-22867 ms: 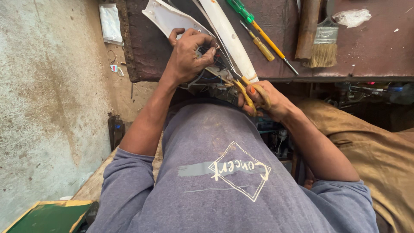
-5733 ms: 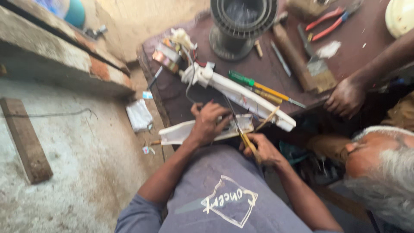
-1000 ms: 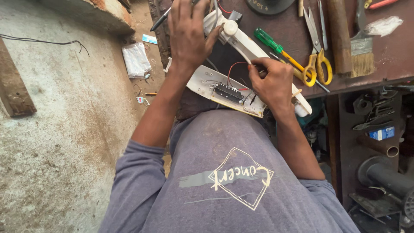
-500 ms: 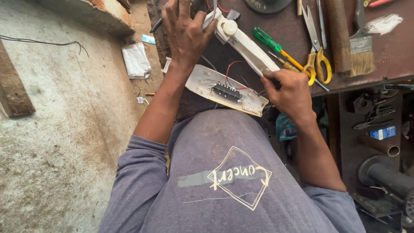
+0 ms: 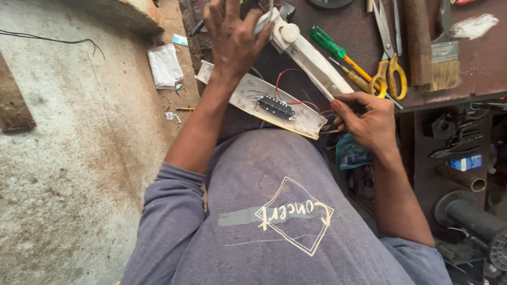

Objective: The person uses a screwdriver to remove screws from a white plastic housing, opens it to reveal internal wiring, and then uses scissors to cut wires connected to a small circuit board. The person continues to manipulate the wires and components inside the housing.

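Observation:
My left hand [image 5: 232,37] is stretched forward and grips the far end of a long white light fitting [image 5: 311,59] that lies across the dark workbench [image 5: 465,58]. My right hand [image 5: 367,119] closes around the fitting's near end at the bench edge. Below the fitting, a white base plate [image 5: 264,100] rests between bench and my lap. It carries a black component [image 5: 275,107] and red wires [image 5: 285,79].
A green-handled screwdriver [image 5: 330,45], yellow-handled scissors [image 5: 388,74], a paint brush [image 5: 443,63] and a wooden handle [image 5: 417,42] lie on the bench. Under it, a shelf holds metal parts and tools [image 5: 459,153]. A small plastic packet [image 5: 165,66] lies on the concrete floor to the left.
My right hand has slid from the base plate toward the right, to the fitting's near end. My left hand stays on the far end.

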